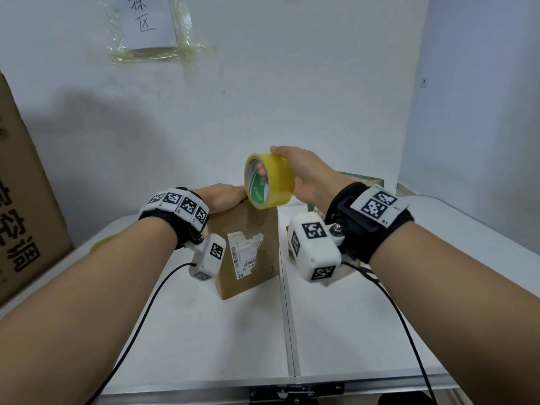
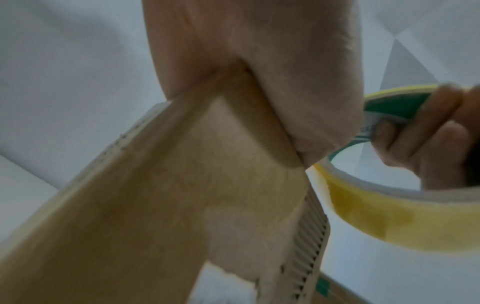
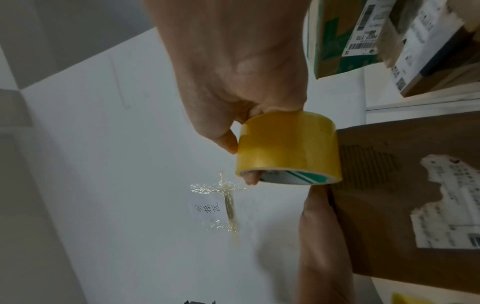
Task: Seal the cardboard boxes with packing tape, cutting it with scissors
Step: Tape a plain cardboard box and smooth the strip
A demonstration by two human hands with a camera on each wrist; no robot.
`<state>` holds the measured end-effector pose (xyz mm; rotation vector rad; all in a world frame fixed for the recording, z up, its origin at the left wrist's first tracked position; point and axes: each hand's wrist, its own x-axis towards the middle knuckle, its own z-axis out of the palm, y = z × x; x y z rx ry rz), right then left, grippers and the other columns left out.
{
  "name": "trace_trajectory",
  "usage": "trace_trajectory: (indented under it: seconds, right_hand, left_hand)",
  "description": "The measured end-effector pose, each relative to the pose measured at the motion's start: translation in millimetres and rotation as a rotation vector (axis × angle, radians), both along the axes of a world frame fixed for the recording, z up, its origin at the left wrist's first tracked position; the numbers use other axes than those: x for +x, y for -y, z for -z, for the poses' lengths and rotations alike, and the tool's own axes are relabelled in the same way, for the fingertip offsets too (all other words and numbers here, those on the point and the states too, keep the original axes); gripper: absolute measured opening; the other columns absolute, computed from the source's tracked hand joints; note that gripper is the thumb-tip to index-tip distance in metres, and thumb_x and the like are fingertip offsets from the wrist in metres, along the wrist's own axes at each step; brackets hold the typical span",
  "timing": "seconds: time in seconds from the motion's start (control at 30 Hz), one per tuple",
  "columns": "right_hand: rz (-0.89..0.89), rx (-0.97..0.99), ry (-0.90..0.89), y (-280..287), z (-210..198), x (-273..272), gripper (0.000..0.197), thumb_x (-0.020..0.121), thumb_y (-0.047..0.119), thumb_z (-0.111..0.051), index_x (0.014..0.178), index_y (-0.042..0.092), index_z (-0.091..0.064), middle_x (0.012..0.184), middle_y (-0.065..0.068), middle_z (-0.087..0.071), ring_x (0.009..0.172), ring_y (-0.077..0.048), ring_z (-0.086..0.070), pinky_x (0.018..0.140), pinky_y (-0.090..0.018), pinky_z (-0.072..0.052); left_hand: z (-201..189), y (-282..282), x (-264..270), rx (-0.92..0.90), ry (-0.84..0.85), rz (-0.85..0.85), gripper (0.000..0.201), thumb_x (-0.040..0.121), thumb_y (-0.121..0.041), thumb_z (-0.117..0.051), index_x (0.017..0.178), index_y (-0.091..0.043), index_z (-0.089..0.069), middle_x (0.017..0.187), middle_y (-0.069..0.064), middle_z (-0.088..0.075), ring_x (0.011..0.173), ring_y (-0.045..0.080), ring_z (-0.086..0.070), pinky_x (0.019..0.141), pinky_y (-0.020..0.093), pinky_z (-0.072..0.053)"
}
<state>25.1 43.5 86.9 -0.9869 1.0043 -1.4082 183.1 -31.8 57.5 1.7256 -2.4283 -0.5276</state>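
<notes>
A brown cardboard box [image 1: 268,258] with a torn shipping label stands upright at the middle of the white table [image 1: 365,331]. My left hand [image 1: 228,197] sits on its top edge and grips it, with the palm [image 2: 259,51] straddling the upper corner of the box [image 2: 155,205]. My right hand [image 1: 267,160] holds a yellow packing tape roll [image 1: 277,182] against the top right of the box, thumb on the outside and a finger through the core. In the right wrist view the tape roll [image 3: 288,144] touches the box [image 3: 389,205] beside my left hand [image 3: 322,236]. No scissors are in view.
A large printed carton [image 1: 23,200] leans at the left. A green-and-brown box [image 1: 365,181] stands behind my right wrist, with more labelled parcels [image 3: 428,51] near it. A yellowish thing [image 1: 100,242] lies on the table's left. A taped paper note [image 1: 152,21] hangs on the wall.
</notes>
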Motion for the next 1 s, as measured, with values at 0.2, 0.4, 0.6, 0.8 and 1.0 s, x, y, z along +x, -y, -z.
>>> trace_trajectory:
  seconds: [0.2, 0.4, 0.6, 0.8, 1.0]
  right_hand:
    - [0.003, 0.002, 0.027, -2, -2, 5, 0.02, 0.099, 0.016, -0.05, 0.091, 0.001, -0.059, 0.062, -0.011, -0.067, 0.051, -0.018, -0.064, 0.059, -0.027, -0.056]
    - [0.068, 0.001, 0.064, 0, -6, 6, 0.023, 0.101, 0.018, -0.045, 0.101, -0.001, -0.059, 0.058, -0.009, -0.066, 0.048, -0.017, -0.062, 0.053, -0.024, -0.055]
    - [0.034, 0.009, -0.001, -2, -3, 5, 0.025, 0.1, 0.02, -0.048, 0.086, 0.004, -0.06, 0.056, -0.007, -0.066, 0.047, -0.015, -0.063, 0.057, -0.025, -0.055]
    - [-0.022, -0.006, -0.038, -12, -5, 5, 0.024, 0.1, 0.02, -0.049, 0.086, 0.004, -0.06, 0.06, -0.009, -0.067, 0.051, -0.016, -0.064, 0.056, -0.024, -0.056]
    - [-0.038, -0.006, -0.126, -22, 11, 11, 0.033, 0.1, 0.025, -0.052, 0.106, -0.007, -0.06, 0.059, -0.009, -0.067, 0.047, -0.017, -0.063, 0.051, -0.023, -0.056]
  left_hand:
    - [0, -6, 2, -0.058, -0.001, 0.166, 0.045, 0.107, -0.027, -0.017, 0.15, -0.025, -0.029, 0.155, 0.002, -0.033, 0.14, 0.02, -0.031, 0.114, 0.026, -0.017]
    - [6, -7, 13, -0.338, -0.024, 0.153, 0.038, 0.101, -0.026, -0.037, 0.134, -0.031, -0.055, 0.135, 0.004, -0.058, 0.117, 0.022, -0.053, 0.091, 0.026, -0.038]
    - [-2, -13, 15, -0.096, -0.052, 0.147, 0.036, 0.1, -0.039, -0.043, 0.136, -0.038, -0.05, 0.136, 0.001, -0.055, 0.119, 0.022, -0.052, 0.101, 0.03, -0.039]
    - [1, -5, 26, -0.004, -0.093, 0.217, 0.065, 0.083, -0.041, -0.072, 0.138, -0.038, -0.039, 0.126, -0.015, -0.056, 0.112, 0.011, -0.056, 0.093, 0.025, -0.044]
    - [6, -7, 20, -0.145, -0.024, 0.168, 0.046, 0.085, -0.053, -0.064, 0.128, -0.038, -0.054, 0.113, -0.008, -0.06, 0.1, 0.014, -0.054, 0.082, 0.025, -0.039]
